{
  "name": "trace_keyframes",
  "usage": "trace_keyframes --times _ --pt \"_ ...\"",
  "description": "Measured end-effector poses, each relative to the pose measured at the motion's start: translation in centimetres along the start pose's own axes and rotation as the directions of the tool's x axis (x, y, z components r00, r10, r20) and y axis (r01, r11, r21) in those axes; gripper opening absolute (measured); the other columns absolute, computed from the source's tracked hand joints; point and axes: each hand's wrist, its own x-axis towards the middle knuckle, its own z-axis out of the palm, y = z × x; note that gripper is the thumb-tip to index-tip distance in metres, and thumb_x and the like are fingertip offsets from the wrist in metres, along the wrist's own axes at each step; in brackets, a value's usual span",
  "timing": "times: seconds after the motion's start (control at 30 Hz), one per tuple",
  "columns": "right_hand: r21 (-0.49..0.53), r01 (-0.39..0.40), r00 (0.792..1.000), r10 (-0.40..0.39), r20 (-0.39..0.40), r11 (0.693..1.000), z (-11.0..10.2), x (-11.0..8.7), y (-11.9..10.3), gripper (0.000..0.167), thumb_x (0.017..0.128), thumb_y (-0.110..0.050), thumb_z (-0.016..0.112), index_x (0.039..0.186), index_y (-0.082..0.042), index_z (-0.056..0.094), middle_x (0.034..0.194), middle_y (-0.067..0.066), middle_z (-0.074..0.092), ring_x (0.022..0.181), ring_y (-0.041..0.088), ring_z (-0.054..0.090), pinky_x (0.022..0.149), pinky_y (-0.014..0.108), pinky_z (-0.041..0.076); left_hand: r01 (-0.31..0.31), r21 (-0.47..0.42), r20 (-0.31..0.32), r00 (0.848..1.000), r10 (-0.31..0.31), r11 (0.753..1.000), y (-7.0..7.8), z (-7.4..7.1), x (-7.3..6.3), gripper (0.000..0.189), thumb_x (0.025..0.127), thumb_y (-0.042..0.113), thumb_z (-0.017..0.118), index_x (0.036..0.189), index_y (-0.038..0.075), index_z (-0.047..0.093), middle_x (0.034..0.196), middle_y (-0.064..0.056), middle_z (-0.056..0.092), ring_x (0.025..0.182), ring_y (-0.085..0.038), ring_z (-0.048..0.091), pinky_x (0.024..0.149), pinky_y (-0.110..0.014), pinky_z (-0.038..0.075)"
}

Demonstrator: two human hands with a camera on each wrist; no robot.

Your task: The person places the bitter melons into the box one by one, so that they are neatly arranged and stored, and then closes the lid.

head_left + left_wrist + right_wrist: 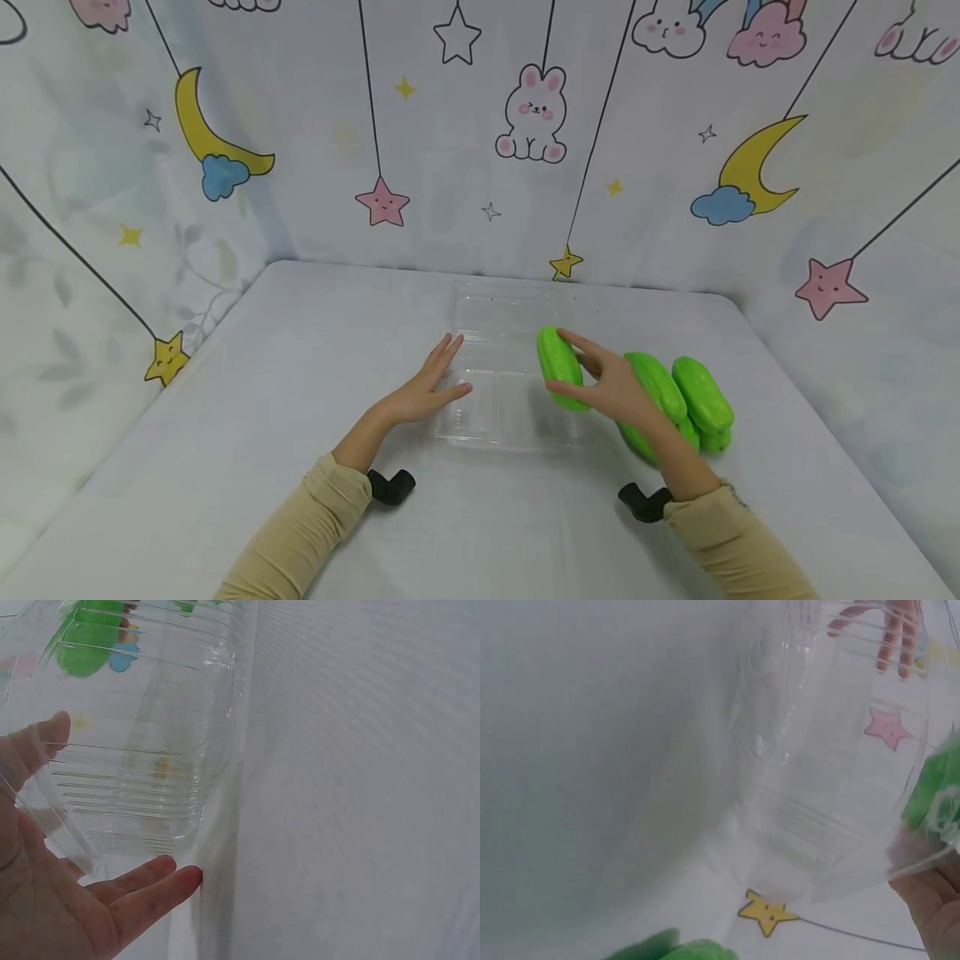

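Right fingers hold a green oblong between them.

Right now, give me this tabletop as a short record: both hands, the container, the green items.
Left hand: fingers spread, at the container's left side
Right hand: grips a green item between thumb and fingers
Container: clear ridged plastic, on the white table
Green pile: several items, right of the container; partly hidden, exact count unclear
Backdrop: printed stars, moons, clouds, rabbit
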Motion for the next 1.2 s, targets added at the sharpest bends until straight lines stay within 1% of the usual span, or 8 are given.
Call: trace_keyframes --times 0.17,0.33,0.43,0.57,0.63,0.97,1.13,1.2 --pt "0.031 0.025 1.0 -0.026 0.004 0.999 0.7 0.2 0.2 0.08 0.075 -0.042 0.073 0.142 -0.029 0.033 0.145 0.009 0.032 0.126 0.036 0.037 0.099 0.051 0.031 -0.006 0.003 -0.002 1.0 0.006 1.0 0.1 0.0 0.0 0.079 0.093 0.032 0.053 0.148 0.024 -0.003 0.151 -0.009 -0.014 0.133 -0.039 0.02 0.104 -0.055 0.017" --pt "0.036 0.054 0.999 -0.054 -0.008 0.998 1.4 0.5 0.3 0.078 0.075 -0.04 0.074 0.141 -0.029 0.035 0.142 0.01 0.036 0.123 0.034 0.041 0.097 0.051 0.033 -0.013 0.014 -0.004 1.0 0.013 1.0 0.5 0.0 -0.1 0.077 0.094 0.026 0.052 0.148 0.016 -0.002 0.151 -0.013 -0.014 0.134 -0.041 0.016 0.104 -0.057 0.016" --pt "0.041 0.053 0.999 -0.052 -0.004 0.998 1.7 0.5 0.2 0.078 0.074 -0.041 0.074 0.141 -0.031 0.035 0.142 0.009 0.036 0.123 0.034 0.041 0.097 0.051 0.033 -0.011 0.001 0.009 1.0 0.011 1.0 1.8 -0.4 -0.6 0.076 0.095 0.02 0.051 0.147 0.008 -0.002 0.15 -0.017 -0.014 0.133 -0.044 0.016 0.103 -0.059 0.015" --pt "0.055 0.037 0.999 -0.037 0.005 0.998 2.2 0.7 0.1 0.078 0.073 -0.044 0.075 0.14 -0.033 0.036 0.143 0.007 0.035 0.125 0.035 0.039 0.097 0.052 0.033 0.002 -0.006 0.029 1.0 -0.002 1.0 3.8 -0.9 -1.4 0.074 0.095 0.016 0.05 0.147 0.005 -0.002 0.149 -0.021 -0.013 0.131 -0.045 0.018 0.104 -0.058 0.015" --pt "0.062 0.027 1.0 -0.027 0.002 0.998 2.4 0.8 0.0 0.079 0.072 -0.044 0.075 0.14 -0.033 0.036 0.144 0.007 0.034 0.125 0.035 0.039 0.097 0.052 0.034 0.005 -0.002 0.031 1.0 -0.005 1.0 4.3 -1.0 -1.6 0.074 0.095 0.016 0.05 0.147 0.005 -0.002 0.149 -0.021 -0.013 0.132 -0.044 0.016 0.104 -0.058 0.015" --pt "0.069 0.015 1.0 -0.015 -0.001 0.997 3.3 1.4 0.2 0.08 0.072 -0.043 0.076 0.14 -0.029 0.037 0.142 0.008 0.036 0.124 0.036 0.04 0.095 0.054 0.034 0.002 -0.005 0.021 1.0 -0.002 1.0 4.4 -0.9 -1.6 0.073 0.095 0.016 0.05 0.147 0.005 -0.001 0.149 -0.021 -0.012 0.135 -0.042 0.005 0.103 -0.059 0.013" --pt "0.054 0.024 1.0 -0.023 -0.01 0.998 3.9 1.6 0.0 0.082 0.072 -0.044 0.076 0.141 -0.027 0.036 0.142 0.009 0.037 0.123 0.036 0.04 0.095 0.054 0.035 0.008 -0.001 0.022 1.0 -0.008 1.0 4.5 -1.0 -1.7 0.073 0.095 0.017 0.05 0.147 0.006 0.0 0.149 -0.02 -0.012 0.135 -0.041 0.006 0.104 -0.058 0.014" --pt "0.054 0.024 1.0 -0.024 -0.006 0.998 4.2 1.6 0.0 0.082 0.072 -0.043 0.076 0.141 -0.027 0.035 0.142 0.009 0.036 0.123 0.036 0.041 0.095 0.055 0.035 0.01 0.002 0.025 1.0 -0.01 1.0 4.5 -1.0 -1.8 0.073 0.095 0.017 0.05 0.147 0.006 0.0 0.149 -0.02 -0.012 0.134 -0.042 0.01 0.103 -0.058 0.015"
